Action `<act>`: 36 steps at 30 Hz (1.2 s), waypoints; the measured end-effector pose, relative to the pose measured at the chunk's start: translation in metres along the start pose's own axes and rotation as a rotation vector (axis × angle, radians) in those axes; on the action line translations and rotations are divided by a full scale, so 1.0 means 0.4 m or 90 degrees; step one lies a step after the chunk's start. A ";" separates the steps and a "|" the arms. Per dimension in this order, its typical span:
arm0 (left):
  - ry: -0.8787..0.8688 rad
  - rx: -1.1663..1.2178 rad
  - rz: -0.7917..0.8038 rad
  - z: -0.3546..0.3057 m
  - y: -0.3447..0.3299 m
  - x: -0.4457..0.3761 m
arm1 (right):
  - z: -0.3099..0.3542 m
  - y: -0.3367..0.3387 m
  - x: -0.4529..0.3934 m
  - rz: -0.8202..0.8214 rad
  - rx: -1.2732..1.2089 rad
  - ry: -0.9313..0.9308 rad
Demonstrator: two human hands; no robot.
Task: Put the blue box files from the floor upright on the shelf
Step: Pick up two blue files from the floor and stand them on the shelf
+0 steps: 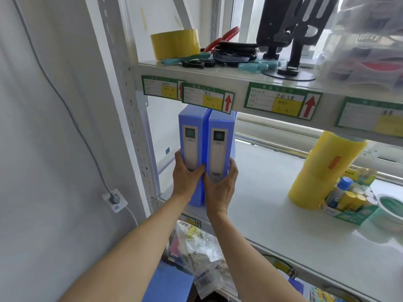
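Nearest, at 6 o'clock, another blue file (168, 286) lies low beneath the shelf (272, 216). Higher, the left hand (185, 179) clasps the left blue box file (192, 136), and the right hand (220, 188) clasps the right blue box file (220, 147); both stand upright, touching. Farther, at 3 o'clock, stands a yellow tape stack (325, 168).
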State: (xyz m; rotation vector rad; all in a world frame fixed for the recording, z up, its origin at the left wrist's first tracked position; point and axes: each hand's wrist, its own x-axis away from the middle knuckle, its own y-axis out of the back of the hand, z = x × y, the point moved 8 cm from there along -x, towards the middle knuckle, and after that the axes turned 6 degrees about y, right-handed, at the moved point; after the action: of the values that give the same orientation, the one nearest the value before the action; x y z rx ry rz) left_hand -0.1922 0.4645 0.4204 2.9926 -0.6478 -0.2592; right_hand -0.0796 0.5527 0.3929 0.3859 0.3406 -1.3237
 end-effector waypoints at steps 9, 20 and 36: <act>0.018 -0.021 0.116 0.021 -0.015 -0.056 | -0.018 -0.013 -0.007 0.009 0.071 0.032; 0.009 -0.086 0.154 0.059 0.010 -0.066 | -0.023 0.034 0.039 -0.024 0.144 0.013; 0.236 -0.067 -0.347 0.477 0.583 0.387 | -0.134 -0.102 0.638 0.394 0.259 0.033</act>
State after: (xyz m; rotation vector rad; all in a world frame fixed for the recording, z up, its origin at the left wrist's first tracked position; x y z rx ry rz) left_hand -0.1817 0.1823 0.2335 2.9274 0.2128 0.2296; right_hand -0.0664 0.3482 0.2264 0.7974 -0.0193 -0.7657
